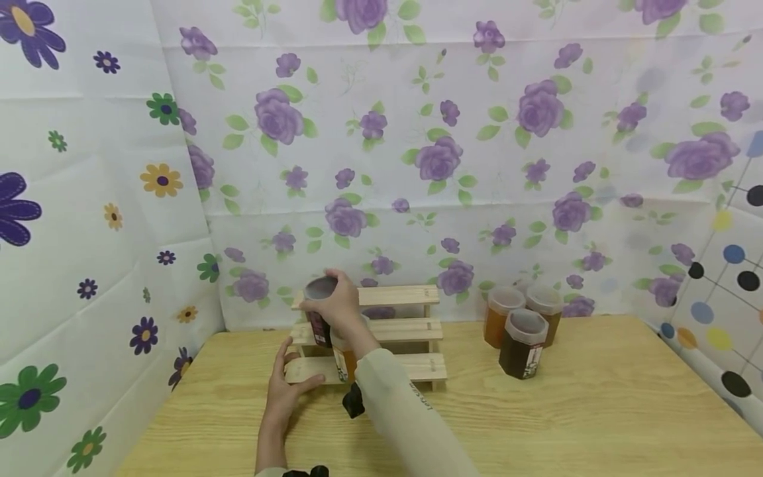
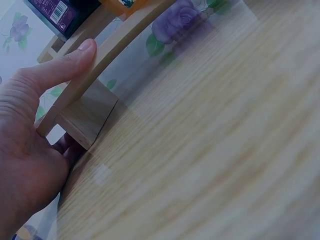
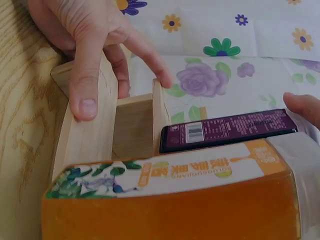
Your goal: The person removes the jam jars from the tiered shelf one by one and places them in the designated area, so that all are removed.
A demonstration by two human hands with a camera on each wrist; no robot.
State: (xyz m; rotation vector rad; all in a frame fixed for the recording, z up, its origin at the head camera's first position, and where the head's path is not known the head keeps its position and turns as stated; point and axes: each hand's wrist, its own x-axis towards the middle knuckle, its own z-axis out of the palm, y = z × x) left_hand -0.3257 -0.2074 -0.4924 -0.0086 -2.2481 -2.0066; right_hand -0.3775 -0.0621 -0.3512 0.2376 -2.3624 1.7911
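A three-step wooden rack (image 1: 405,328) stands near the back of the table. My right hand (image 1: 338,306) grips a dark jar (image 1: 320,329) with a clear lid near its top, at the rack's left part. The right wrist view shows the dark jar's purple label (image 3: 235,129) beside an amber jar (image 3: 170,217) of honey-like contents. That amber jar is on the lowest step, partly behind my right wrist in the head view. My left hand (image 1: 283,387) holds the rack's left end, its thumb (image 2: 82,55) over the lowest board and other fingers round the side.
To the right stand three more lidded jars: an amber one (image 1: 496,324), a brownish one (image 1: 550,324) behind, and a dark one (image 1: 518,354) in front. Flower-printed cloth (image 1: 381,165) hangs behind the wooden table (image 1: 566,424) and along its sides.
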